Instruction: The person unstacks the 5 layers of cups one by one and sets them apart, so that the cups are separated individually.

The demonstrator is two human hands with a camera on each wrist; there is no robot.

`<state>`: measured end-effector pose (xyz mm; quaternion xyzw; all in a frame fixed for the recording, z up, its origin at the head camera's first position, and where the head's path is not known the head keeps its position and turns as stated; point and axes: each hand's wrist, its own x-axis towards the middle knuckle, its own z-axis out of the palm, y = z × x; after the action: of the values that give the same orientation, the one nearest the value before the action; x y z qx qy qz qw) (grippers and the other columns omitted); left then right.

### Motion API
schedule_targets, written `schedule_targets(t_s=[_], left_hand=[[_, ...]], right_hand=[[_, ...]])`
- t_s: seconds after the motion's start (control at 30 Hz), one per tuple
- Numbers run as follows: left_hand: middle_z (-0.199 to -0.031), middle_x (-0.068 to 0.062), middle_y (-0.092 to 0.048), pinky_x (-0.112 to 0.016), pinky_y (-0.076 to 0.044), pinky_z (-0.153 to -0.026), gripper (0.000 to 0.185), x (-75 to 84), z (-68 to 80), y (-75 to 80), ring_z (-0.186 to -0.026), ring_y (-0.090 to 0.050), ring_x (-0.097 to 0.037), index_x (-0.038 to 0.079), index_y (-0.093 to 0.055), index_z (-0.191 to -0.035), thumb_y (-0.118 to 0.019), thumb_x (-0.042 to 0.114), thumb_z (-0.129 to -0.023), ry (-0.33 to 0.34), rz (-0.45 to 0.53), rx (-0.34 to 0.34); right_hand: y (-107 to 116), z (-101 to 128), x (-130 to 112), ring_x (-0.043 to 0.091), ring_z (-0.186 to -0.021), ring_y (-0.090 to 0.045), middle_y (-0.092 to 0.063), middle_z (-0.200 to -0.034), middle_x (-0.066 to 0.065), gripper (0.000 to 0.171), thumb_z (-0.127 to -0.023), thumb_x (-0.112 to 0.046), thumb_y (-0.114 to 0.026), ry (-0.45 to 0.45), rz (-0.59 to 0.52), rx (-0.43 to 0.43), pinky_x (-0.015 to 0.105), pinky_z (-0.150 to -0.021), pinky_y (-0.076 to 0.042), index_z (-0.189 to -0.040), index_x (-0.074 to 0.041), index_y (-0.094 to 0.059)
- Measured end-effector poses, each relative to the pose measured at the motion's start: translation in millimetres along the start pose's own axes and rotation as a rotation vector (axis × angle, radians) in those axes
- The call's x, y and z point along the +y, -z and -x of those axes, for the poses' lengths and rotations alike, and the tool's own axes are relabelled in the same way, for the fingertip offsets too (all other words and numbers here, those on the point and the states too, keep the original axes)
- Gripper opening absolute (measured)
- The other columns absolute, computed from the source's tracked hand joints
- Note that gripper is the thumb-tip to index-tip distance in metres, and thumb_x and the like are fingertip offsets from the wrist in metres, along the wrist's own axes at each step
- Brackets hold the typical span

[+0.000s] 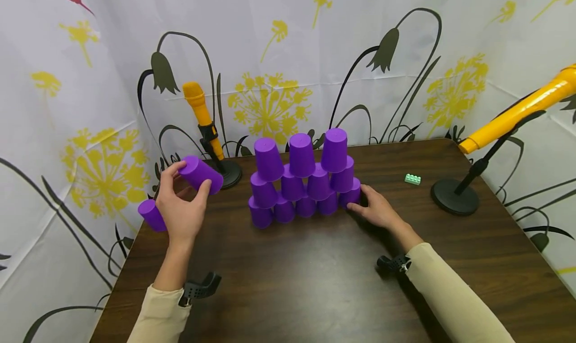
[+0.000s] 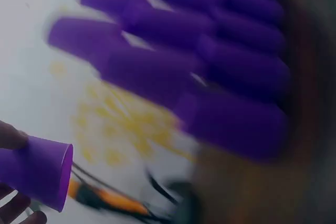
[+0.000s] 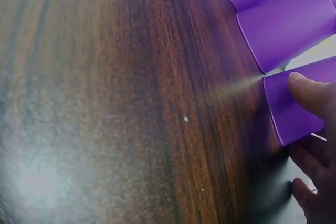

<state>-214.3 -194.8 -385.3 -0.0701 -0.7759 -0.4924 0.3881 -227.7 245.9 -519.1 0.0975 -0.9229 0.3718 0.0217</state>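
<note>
Across the middle of the dark table (image 1: 297, 283), the head view shows a purple cup stack (image 1: 292, 185) built in rows of five, four and three, with nothing above the third row. Two cups remain outside it, so the build looks well advanced, seemingly short of its peak. The left hand (image 1: 182, 210) pinches a tilted cup (image 1: 202, 175) left of the stack; a loose cup (image 1: 153, 215) stands behind that hand, partly hidden. The left microphone (image 1: 198, 103) on its stand rises just behind the held cup, a possible snag. A green brick (image 1: 412, 179) and the right microphone (image 1: 517, 113) sit well right. From the left wrist, blurred, the held cup shows its open rim. From the right wrist, the right hand (image 3: 320, 119) grips the bottom row's end cup (image 3: 294, 106), thumb against its wall.
</note>
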Motion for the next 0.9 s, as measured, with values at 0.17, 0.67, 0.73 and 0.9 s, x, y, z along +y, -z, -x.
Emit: schedule_targets(t_s=[0.17,0.67,0.73,0.9], left_hand=[[-0.113,-0.008,-0.066,-0.036,-0.047,-0.072,0.055,-54.9,26.1,4.3,-0.093,-0.063,-0.026,0.014,-0.061,-0.124,-0.086,0.017,-0.074,0.093,-0.288,-0.008],[-0.107,-0.021,-0.060,-0.061,-0.047,-0.073,0.054,-113.4,55.8,6.5,-0.088,-0.060,-0.048,0.007,-0.064,-0.113,-0.090,0.014,-0.067,0.128,-0.523,-0.041],[-0.107,-0.021,-0.059,-0.062,-0.047,-0.071,0.054,-115.4,56.4,5.9,-0.085,-0.060,-0.050,0.007,-0.064,-0.114,-0.091,0.014,-0.067,0.131,-0.538,-0.045],[-0.110,-0.019,-0.055,-0.062,-0.047,-0.067,0.055,-115.8,57.0,4.7,-0.081,-0.059,-0.052,0.010,-0.064,-0.116,-0.090,0.017,-0.069,0.133,-0.571,-0.049]], right_hand=[[1.2,0.6,1.1,0.040,-0.126,-0.049,-0.053,-0.135,0.022,0.066,-0.089,-0.033,-0.073,0.003,-0.001,0.009,0.056,-0.104,-0.036,-0.141,-0.003,-0.045],[-0.1,-0.3,0.3,0.039,-0.125,-0.051,-0.055,-0.133,0.022,0.065,-0.089,-0.030,-0.073,0.016,-0.010,0.008,0.055,-0.104,-0.038,-0.140,-0.002,-0.046],[0.1,0.1,-0.5,0.040,-0.124,-0.051,-0.055,-0.133,0.023,0.064,-0.089,-0.030,-0.073,0.019,-0.011,0.008,0.055,-0.103,-0.038,-0.140,-0.002,-0.046],[0.4,0.6,-0.7,0.040,-0.124,-0.051,-0.055,-0.132,0.023,0.064,-0.089,-0.030,-0.073,0.019,-0.006,0.018,0.055,-0.103,-0.038,-0.139,-0.002,-0.047]])
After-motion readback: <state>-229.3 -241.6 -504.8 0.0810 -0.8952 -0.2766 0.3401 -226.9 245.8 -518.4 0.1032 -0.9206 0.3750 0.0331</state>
